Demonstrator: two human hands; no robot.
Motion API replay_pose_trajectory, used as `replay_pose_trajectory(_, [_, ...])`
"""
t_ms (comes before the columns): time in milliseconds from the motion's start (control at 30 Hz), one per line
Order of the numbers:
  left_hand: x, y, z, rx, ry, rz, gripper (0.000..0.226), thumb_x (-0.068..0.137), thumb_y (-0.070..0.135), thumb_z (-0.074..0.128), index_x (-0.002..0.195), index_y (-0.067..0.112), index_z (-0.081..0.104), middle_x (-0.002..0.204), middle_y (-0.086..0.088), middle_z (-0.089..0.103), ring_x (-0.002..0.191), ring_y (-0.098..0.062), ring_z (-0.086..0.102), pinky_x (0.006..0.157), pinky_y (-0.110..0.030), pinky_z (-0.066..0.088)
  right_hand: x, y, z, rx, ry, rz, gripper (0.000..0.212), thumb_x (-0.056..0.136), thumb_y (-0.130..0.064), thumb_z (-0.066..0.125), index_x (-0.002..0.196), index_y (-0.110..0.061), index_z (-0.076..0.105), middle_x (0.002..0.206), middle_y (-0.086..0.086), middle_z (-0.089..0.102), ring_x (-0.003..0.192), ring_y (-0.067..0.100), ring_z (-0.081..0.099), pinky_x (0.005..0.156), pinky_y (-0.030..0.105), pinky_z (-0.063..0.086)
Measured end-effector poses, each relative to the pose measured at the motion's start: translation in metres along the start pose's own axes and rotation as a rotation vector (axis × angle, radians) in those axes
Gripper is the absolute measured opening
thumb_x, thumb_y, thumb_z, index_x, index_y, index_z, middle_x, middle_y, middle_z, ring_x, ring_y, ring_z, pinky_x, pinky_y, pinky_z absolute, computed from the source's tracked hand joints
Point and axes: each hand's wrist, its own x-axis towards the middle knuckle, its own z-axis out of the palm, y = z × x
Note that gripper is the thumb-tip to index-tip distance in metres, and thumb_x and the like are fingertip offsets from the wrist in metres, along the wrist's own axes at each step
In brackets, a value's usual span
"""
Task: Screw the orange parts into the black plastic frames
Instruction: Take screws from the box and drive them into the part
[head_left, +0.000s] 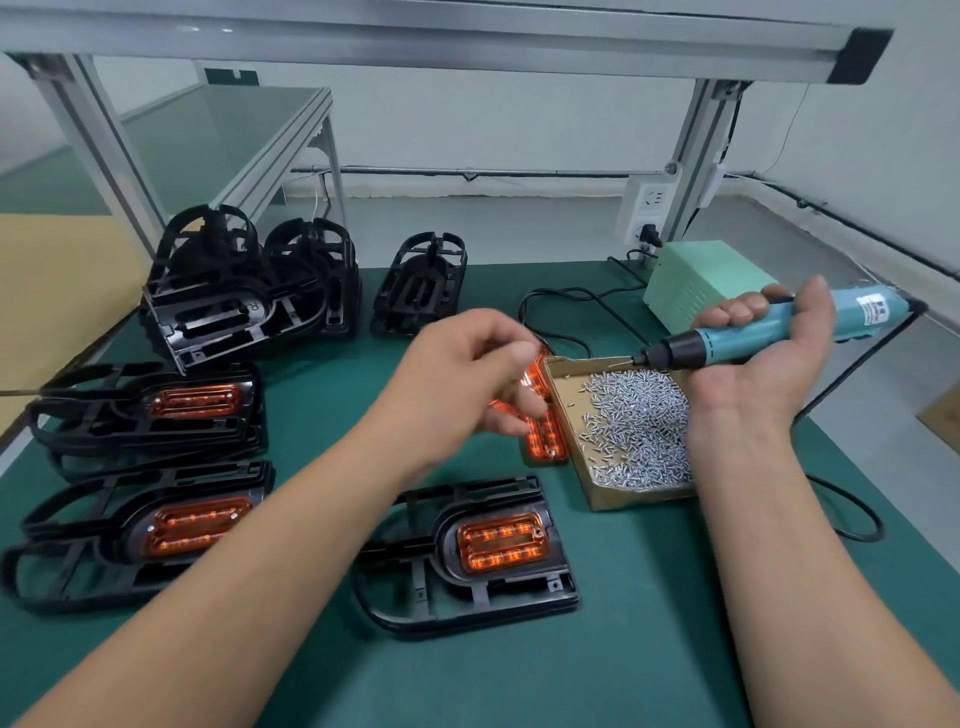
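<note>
Near the front edge of the surface (623, 649), at its middle: a single frame (415, 587) lying flat, a lens part (503, 540) seated in it. Along the left edge: a near stack of frames (78, 561) and, behind it, a far stack of frames (88, 421), each topped with a seated lens part. Toward the far left corner: piled empty frames (249, 286), a further pile (418, 283) just to their right. Right of centre: a cardboard box (639, 496) holding screws (639, 415), loose lens parts (543, 436) against its left wall. Above the box's far wall: an electric screwdriver (753, 332). At the far right corner: a power supply (696, 280).

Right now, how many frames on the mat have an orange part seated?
3: far-left frame, near-left frame, front-centre frame. Left ones look stacked, so more may be hidden.
</note>
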Motion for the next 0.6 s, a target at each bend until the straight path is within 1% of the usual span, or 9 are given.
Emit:
replay_pose_trajectory(67, [-0.012, -0.002, -0.019, -0.272, 0.001, -0.158, 0.01, 0.106, 0.014, 0.062, 0.102, 0.01, 0.07, 0.079, 0.001, 0.069, 0.072, -0.015, 0.074, 0.053, -0.022, 0.058, -0.006, 0.006, 0.003, -0.025, -0.039, 0.022, 0.025, 0.101, -0.031, 0.07, 0.085, -0.014, 0.059, 0.072, -0.002, 0.05, 0.059, 0.012, 0.048, 0.059, 0.026, 0.044])
replay_pose_trajectory(133, [-0.024, -0.007, -0.031, -0.498, -0.059, -0.301, 0.011, 0.103, 0.016, 0.062, 0.103, 0.008, 0.07, 0.085, -0.005, 0.069, 0.072, -0.011, 0.07, 0.052, -0.019, 0.057, -0.015, 0.012, 0.008, -0.054, -0.085, 0.052, 0.026, 0.101, -0.032, 0.069, 0.085, -0.014, 0.061, 0.072, -0.002, 0.05, 0.059, 0.012, 0.048, 0.059, 0.026, 0.044])
replay_pose_trajectory(167, [-0.03, -0.011, -0.034, -0.574, -0.09, -0.353, 0.013, 0.101, 0.017, 0.063, 0.102, 0.008, 0.071, 0.088, -0.007, 0.068, 0.072, -0.011, 0.067, 0.051, -0.018, 0.055, -0.02, 0.015, 0.01, -0.066, -0.109, 0.069, 0.026, 0.102, -0.033, 0.068, 0.085, -0.014, 0.061, 0.072, -0.002, 0.05, 0.059, 0.012, 0.047, 0.059, 0.025, 0.043])
replay_pose_trajectory(233, [-0.039, -0.016, -0.037, -0.65, -0.132, -0.404, 0.014, 0.098, 0.017, 0.064, 0.097, 0.009, 0.075, 0.091, -0.009, 0.066, 0.068, -0.009, 0.058, 0.047, -0.016, 0.048, -0.03, 0.022, 0.014, -0.085, -0.152, 0.11, 0.025, 0.102, -0.034, 0.067, 0.086, -0.015, 0.062, 0.072, -0.002, 0.048, 0.059, 0.011, 0.046, 0.059, 0.024, 0.043])
replay_pose_trajectory(300, [-0.044, -0.02, -0.037, -0.633, -0.162, -0.38, 0.011, 0.097, 0.02, 0.07, 0.096, 0.01, 0.076, 0.088, -0.007, 0.062, 0.063, -0.007, 0.048, 0.043, -0.015, 0.039, -0.041, 0.028, 0.017, -0.107, -0.186, 0.149, 0.024, 0.103, -0.035, 0.065, 0.088, -0.016, 0.062, 0.073, -0.003, 0.047, 0.059, 0.01, 0.046, 0.058, 0.024, 0.043])
replay_pose_trajectory(367, [-0.047, -0.021, -0.036, -0.548, -0.175, -0.33, 0.015, 0.092, 0.024, 0.076, 0.099, 0.011, 0.077, 0.084, -0.004, 0.059, 0.06, -0.007, 0.043, 0.042, -0.014, 0.034, -0.051, 0.034, 0.021, -0.127, -0.21, 0.178, 0.024, 0.103, -0.036, 0.065, 0.089, -0.016, 0.062, 0.072, -0.003, 0.047, 0.059, 0.01, 0.045, 0.057, 0.023, 0.043])
replay_pose_trajectory(433, [-0.049, -0.022, -0.036, -0.45, -0.136, -0.306, 0.016, 0.091, 0.023, 0.079, 0.1, 0.009, 0.079, 0.082, -0.004, 0.06, 0.059, -0.007, 0.045, 0.042, -0.015, 0.036, -0.061, 0.038, 0.023, -0.142, -0.236, 0.205, 0.026, 0.104, -0.038, 0.063, 0.09, -0.016, 0.062, 0.072, -0.004, 0.046, 0.059, 0.009, 0.045, 0.057, 0.023, 0.044])
replay_pose_trajectory(533, [-0.053, -0.024, -0.037, -0.342, -0.061, -0.322, 0.011, 0.095, 0.014, 0.074, 0.1, 0.006, 0.08, 0.085, -0.008, 0.067, 0.061, -0.01, 0.056, 0.045, -0.018, 0.044, -0.071, 0.044, 0.025, -0.142, -0.264, 0.227, 0.029, 0.106, -0.043, 0.061, 0.093, -0.016, 0.06, 0.074, -0.003, 0.046, 0.061, 0.009, 0.045, 0.059, 0.024, 0.045])
replay_pose_trajectory(600, [-0.055, -0.025, -0.038, -0.319, -0.068, -0.327, 0.01, 0.097, 0.006, 0.072, 0.101, 0.006, 0.08, 0.088, -0.012, 0.07, 0.065, -0.013, 0.063, 0.048, -0.02, 0.05, -0.077, 0.048, 0.026, -0.125, -0.283, 0.245, 0.034, 0.107, -0.047, 0.059, 0.095, -0.015, 0.061, 0.075, -0.003, 0.047, 0.062, 0.01, 0.046, 0.062, 0.025, 0.047])
